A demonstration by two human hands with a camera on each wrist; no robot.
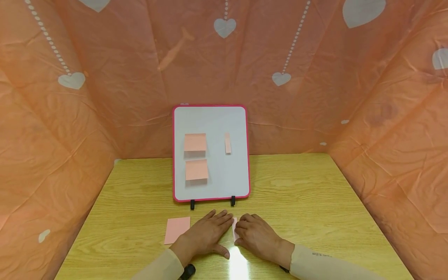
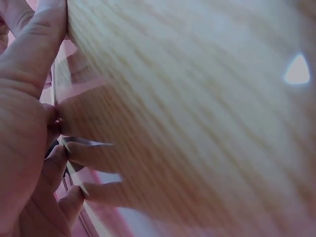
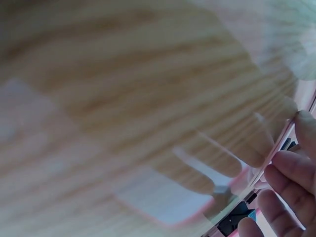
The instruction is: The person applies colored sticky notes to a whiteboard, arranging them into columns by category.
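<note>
My left hand lies palm down on the table, fingers stretched forward and thumb out to the side. Its fingertips reach close to the left edge of a narrow pink paper strip. From the other side, my right hand rests over the strip's right edge with loosely bent, slightly spread fingers. A square pink sticky note lies left of my left hand, one corner covered by it. In the left wrist view, the fingers meet their reflection at the tabletop.
A pink-framed whiteboard stands behind the hands on black feet. It carries an upper pink note, a lower pink note and a narrow pink strip. Orange cloth with pale hearts surrounds the wooden table.
</note>
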